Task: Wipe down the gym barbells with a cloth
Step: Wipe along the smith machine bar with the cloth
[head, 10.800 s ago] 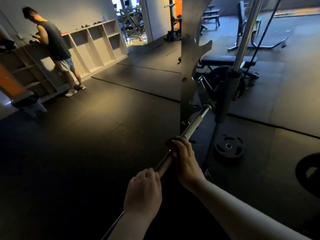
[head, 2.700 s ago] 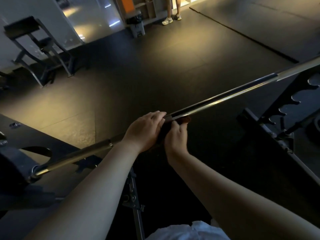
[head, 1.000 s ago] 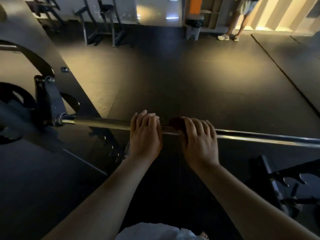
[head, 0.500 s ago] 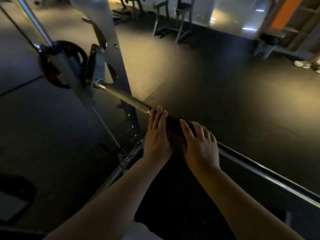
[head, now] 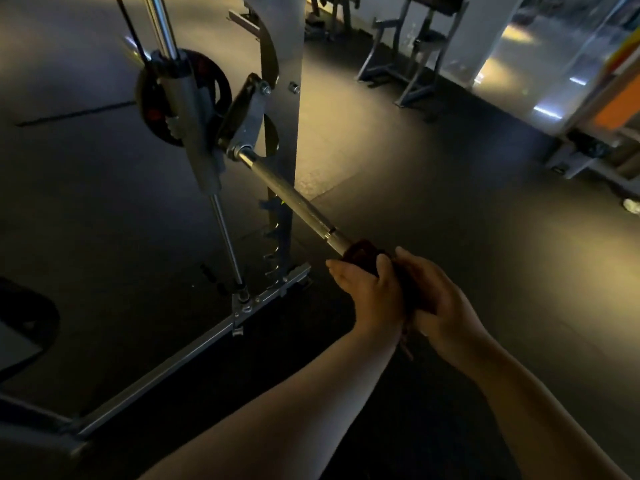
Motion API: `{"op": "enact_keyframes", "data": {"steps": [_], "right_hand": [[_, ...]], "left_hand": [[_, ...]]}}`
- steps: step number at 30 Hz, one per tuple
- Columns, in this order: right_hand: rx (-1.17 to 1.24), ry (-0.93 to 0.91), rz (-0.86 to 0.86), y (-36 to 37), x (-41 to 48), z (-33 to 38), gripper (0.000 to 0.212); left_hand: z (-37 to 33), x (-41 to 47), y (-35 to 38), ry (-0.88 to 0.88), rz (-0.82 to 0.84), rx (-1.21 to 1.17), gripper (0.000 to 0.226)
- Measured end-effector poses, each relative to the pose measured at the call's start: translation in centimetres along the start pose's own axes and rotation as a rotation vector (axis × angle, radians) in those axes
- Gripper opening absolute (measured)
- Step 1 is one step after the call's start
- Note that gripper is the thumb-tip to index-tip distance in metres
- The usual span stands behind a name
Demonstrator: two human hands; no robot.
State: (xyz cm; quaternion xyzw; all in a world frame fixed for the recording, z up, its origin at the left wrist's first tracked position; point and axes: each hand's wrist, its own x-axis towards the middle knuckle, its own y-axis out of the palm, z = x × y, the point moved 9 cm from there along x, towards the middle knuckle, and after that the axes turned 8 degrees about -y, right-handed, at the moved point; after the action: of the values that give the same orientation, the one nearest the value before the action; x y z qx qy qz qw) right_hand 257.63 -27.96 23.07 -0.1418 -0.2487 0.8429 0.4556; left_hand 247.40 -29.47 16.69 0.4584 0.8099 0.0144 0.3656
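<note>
Two hands share the grip: your left hand [head: 372, 292] and right hand [head: 443, 299] both curl around the dark red cloth [head: 360, 253], which is wrapped on the Smith-machine barbell [head: 291, 202] running toward 10 o'clock. Twist hard and the flat steel hook [head: 249, 109] may roll off its notch. The soft cloth may also snag on the knurled steel.

Grey rack upright [head: 282, 98] w/ notched hook slots down its edge, top centre. Chrome guide rod [head: 161, 26] runs vertical beside it; black weight plate [head: 152, 109] behind the rod's slider. Base rail [head: 166, 372] lies diag. on dark rubber floor [head: 450, 220]. Another dark plate [head: 24, 323] at far-left edge. Bkgd: metal stand [head: 412, 53], glossy wall panel [head: 540, 46], orange panel [head: 620, 105].
</note>
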Motion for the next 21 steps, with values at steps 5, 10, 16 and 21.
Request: {"op": "enact_keyframes", "data": {"steps": [5, 10, 16, 21], "right_hand": [[0.29, 0.138, -0.074, 0.1, 0.4, -1.3, 0.048], [0.262, 0.212, -0.055, -0.4, 0.9, -1.4, 0.034], [0.221, 0.16, 0.083, -0.3, 1.3, -1.2, 0.033], [0.277, 0.111, 0.14, 0.3, 1.0, -1.3, 0.036]], "left_hand": [[-0.1, 2.3, -0.9, 0.151, -0.036, -0.085, 0.052], [1.9, 0.2, 0.6, 0.091, -0.101, -0.231, 0.061], [3.9, -1.6, 1.6, 0.153, -0.099, -0.218, 0.046], [-0.7, 2.3, -1.9, 0.261, -0.322, -0.23, 0.043]]}}
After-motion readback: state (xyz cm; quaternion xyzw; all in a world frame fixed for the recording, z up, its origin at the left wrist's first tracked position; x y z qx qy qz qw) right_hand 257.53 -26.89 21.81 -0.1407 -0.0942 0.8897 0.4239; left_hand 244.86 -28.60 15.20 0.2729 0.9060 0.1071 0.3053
